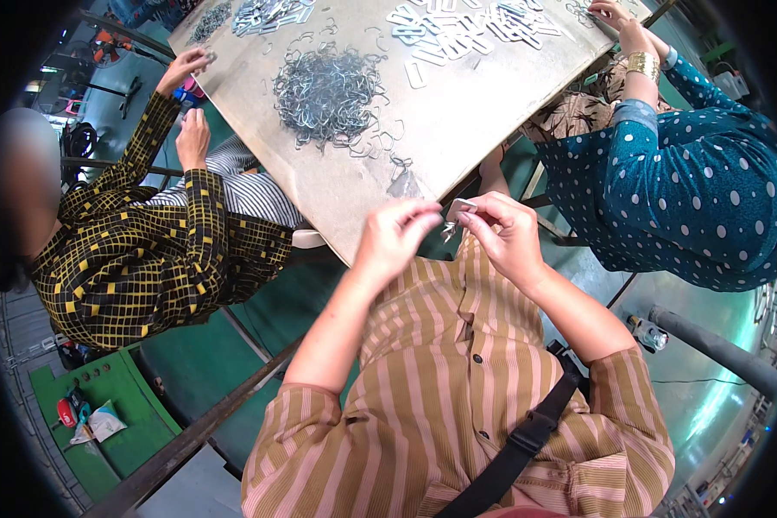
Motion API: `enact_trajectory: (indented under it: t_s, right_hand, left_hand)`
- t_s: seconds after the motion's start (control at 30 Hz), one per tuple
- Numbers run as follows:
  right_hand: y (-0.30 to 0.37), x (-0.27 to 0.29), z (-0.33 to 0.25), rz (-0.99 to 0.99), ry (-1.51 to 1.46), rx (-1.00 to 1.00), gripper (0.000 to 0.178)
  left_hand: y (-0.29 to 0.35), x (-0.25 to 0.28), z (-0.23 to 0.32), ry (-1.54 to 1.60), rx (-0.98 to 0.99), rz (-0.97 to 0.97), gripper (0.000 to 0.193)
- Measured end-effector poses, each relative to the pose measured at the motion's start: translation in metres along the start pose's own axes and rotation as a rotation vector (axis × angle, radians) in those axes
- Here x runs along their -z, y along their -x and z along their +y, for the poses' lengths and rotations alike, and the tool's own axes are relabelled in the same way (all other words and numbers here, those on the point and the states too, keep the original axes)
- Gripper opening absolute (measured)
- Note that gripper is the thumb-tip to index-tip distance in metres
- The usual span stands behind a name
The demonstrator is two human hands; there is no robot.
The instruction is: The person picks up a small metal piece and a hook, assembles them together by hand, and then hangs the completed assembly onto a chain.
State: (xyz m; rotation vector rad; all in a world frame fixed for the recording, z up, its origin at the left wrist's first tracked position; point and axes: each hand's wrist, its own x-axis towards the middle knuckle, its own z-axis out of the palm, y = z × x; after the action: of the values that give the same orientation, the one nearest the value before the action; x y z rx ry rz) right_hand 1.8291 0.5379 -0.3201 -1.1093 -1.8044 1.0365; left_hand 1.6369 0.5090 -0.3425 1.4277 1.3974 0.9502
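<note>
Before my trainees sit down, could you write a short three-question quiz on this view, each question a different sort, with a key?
1. Short answer: Which of the camera wearer's hands grips the small flat metal piece?
2. True or false: The tangled pile of wire hooks lies on the floor.
3. Multiple choice: What pattern covers the teal top worn by the person at the right?
a) Stripes
b) White dots
c) Yellow checks

Key:
1. The right hand.
2. False; it lies on the table.
3. b
</note>
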Motion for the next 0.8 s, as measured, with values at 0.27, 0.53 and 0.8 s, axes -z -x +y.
enact_trajectory:
  t_s: [0.27,0.53,0.8]
  right_hand:
    - [0.009,0.020,-0.002,0.020,0.066,0.128,0.009]
    - [0.012,0.025,0.000,0.035,0.143,0.152,0.007]
    - [0.016,0.032,0.006,0.074,0.094,0.114,0.007]
  left_hand:
    - [-0.101,0.001,-0.004,-1.107,-0.345,0.370,0.013]
    - [-0.126,-0.016,0.008,-1.329,-0.137,0.193,0.013]
    - [-0.045,-0.010,0.050,-0.028,-0.150,0.020,0.002]
